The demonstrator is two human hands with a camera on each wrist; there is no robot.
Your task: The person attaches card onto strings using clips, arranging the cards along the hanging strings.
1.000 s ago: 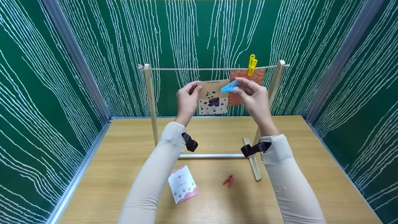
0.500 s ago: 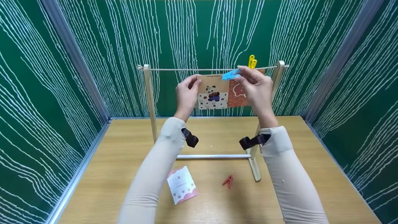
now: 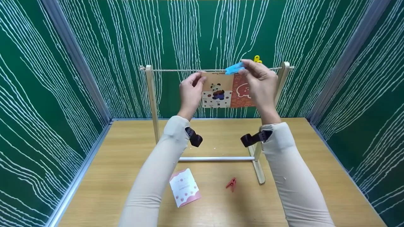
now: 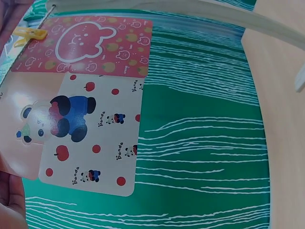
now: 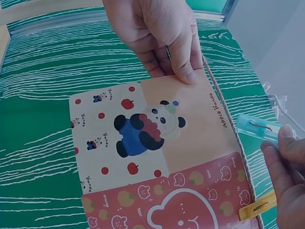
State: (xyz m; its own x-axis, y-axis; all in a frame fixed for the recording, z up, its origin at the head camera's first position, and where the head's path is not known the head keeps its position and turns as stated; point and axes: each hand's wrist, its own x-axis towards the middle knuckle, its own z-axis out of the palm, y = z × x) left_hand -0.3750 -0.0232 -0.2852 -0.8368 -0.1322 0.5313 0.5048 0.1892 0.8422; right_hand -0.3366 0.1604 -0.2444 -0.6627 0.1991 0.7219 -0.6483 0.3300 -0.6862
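A panda card (image 3: 217,91), peach above and white with red apples below, is pinched at its upper left corner by my left hand (image 3: 191,93). Its top edge lies just at the rope (image 3: 180,70). My right hand (image 3: 261,83) holds a blue clothespin (image 3: 234,68) between thumb and fingers, its tips at the rope by the card's upper right corner. In the right wrist view the blue clothespin (image 5: 257,128) is beside the rope. A red bear card (image 5: 190,200) hangs to the right of the panda card, under a yellow clothespin (image 5: 257,206) clipped on the rope.
The rope runs between two wooden posts (image 3: 152,104) of a stand with a white crossbar (image 3: 217,158). On the table (image 3: 126,151) lie a white and pink card (image 3: 185,188) and a red clothespin (image 3: 231,184). Green panels with white lines (image 3: 186,37) enclose the table.
Both hands have risen, lifting the panda card and the blue clothespin up to the rope. The panda card's right edge now meets the red card. The things on the table stay put.
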